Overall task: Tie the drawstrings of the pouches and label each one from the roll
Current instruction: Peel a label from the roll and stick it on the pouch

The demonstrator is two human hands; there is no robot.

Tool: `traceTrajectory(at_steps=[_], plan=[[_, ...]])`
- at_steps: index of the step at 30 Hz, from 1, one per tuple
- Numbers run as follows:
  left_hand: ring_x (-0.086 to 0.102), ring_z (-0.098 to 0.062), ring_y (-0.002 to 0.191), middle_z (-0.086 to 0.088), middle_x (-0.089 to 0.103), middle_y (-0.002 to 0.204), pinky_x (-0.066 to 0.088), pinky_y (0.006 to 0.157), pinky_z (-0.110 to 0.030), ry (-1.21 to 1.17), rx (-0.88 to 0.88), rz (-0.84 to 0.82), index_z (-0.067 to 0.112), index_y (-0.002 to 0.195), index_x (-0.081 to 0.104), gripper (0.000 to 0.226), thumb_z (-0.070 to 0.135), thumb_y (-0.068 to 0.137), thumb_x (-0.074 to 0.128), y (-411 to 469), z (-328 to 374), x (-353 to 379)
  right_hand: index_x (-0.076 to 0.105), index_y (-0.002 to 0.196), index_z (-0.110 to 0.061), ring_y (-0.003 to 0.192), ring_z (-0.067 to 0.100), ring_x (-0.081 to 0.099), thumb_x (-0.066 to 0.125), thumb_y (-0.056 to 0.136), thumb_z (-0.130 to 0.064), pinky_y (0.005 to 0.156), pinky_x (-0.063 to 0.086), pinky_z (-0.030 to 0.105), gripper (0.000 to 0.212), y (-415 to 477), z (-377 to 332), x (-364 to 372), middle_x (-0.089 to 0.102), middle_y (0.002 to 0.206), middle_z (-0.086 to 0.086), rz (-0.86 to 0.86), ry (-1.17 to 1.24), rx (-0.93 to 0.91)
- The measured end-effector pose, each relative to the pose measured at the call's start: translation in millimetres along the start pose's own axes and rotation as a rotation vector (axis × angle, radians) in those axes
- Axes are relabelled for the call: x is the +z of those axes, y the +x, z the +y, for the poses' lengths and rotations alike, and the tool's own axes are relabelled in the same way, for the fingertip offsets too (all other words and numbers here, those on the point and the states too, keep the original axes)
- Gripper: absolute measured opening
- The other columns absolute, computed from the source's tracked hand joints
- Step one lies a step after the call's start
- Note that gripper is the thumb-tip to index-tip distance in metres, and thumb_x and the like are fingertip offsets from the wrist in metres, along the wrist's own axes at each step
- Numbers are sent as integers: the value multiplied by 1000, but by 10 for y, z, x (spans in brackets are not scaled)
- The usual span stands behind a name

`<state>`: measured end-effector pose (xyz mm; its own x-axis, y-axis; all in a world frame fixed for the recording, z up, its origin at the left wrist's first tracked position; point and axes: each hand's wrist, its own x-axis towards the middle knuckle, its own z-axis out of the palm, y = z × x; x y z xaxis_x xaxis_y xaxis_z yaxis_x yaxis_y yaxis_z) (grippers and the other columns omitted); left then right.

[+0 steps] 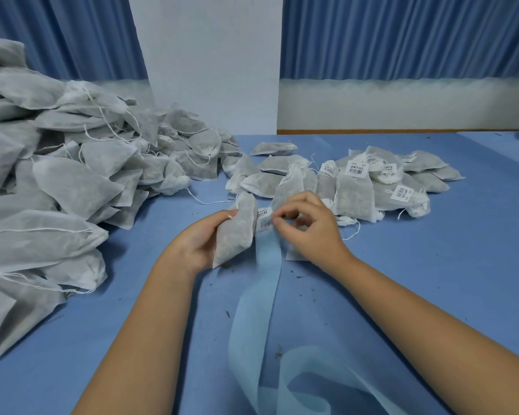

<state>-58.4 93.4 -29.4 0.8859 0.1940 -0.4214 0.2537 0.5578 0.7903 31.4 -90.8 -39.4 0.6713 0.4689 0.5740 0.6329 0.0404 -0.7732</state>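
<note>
My left hand grips a grey drawstring pouch held upright above the blue table. Just right of it, my right hand pinches a white barcode label at the top end of the pale blue backing strip. The strip runs down toward me and curls at the bottom edge of the view. The label lies right next to the pouch's side; whether it touches the pouch is unclear. No roll itself is in sight.
A big heap of unlabelled pouches with loose white strings fills the left side. Labelled pouches lie in a smaller pile behind my hands. Dark crumbs dot the blue table. Blue curtains hang behind.
</note>
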Motion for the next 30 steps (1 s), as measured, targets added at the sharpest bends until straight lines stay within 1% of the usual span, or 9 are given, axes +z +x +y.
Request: traceTrajectory(at_steps=[3,5,8,12,15,18,22,27,30], plan=[[73,-16,64,-2,75,78,55,51,-26,88,10,15,14,83,76,17,21,91,63,-19,8,6,70,79,-25,80,5,60,68,84,-4,74,47,20,22,70,-13,-61,65,96,4,189,142,141],[74,-17,68,-4,76,81,56,52,-27,145,22,21,11,94,72,13,22,91,65,-29,11,8,71,82,-26,82,8,59,68,86,-7,78,48,25,19,100,-10,-97,67,99,7,226,183,205],[75,-19,79,-7,77,93,60,62,-30,270,80,30,8,102,71,20,22,89,69,-27,10,42,71,96,-29,85,8,57,69,85,-10,83,49,29,22,96,-11,-75,65,105,5,128,179,261],[72,-21,93,-8,76,101,55,86,-34,479,160,41,9,103,73,24,26,86,74,-48,-12,95,65,118,-30,79,1,60,73,84,-15,80,51,20,38,76,-54,-23,65,98,3,-38,191,271],[73,-18,92,-6,77,100,56,81,-30,583,187,-18,15,98,78,19,29,85,75,-95,-20,116,60,125,-25,74,2,64,73,85,-12,74,49,15,44,73,-70,-10,72,85,0,-60,230,271],[72,-12,82,-1,77,92,56,72,-23,622,194,-51,23,82,81,7,27,85,75,-133,-20,143,61,121,-30,76,5,67,75,84,-18,81,51,21,41,86,-56,-38,75,82,1,-7,257,321],[66,-16,76,-4,74,85,45,66,-29,656,183,-29,19,76,79,7,23,81,78,-164,-18,146,62,116,-35,80,7,68,77,82,-22,89,52,29,39,105,-27,-62,75,85,3,-2,280,359],[70,-19,82,-9,77,93,52,80,-37,595,204,48,12,85,78,9,21,83,76,-123,-21,108,70,102,-39,73,2,62,74,84,-20,67,50,16,27,125,-53,-58,67,74,-13,55,303,340],[73,-18,82,-10,77,94,57,86,-37,563,211,94,7,91,76,14,20,84,76,-87,-24,85,76,86,-32,67,2,57,73,84,-24,62,48,16,9,137,-67,-72,64,71,-12,89,338,382]])
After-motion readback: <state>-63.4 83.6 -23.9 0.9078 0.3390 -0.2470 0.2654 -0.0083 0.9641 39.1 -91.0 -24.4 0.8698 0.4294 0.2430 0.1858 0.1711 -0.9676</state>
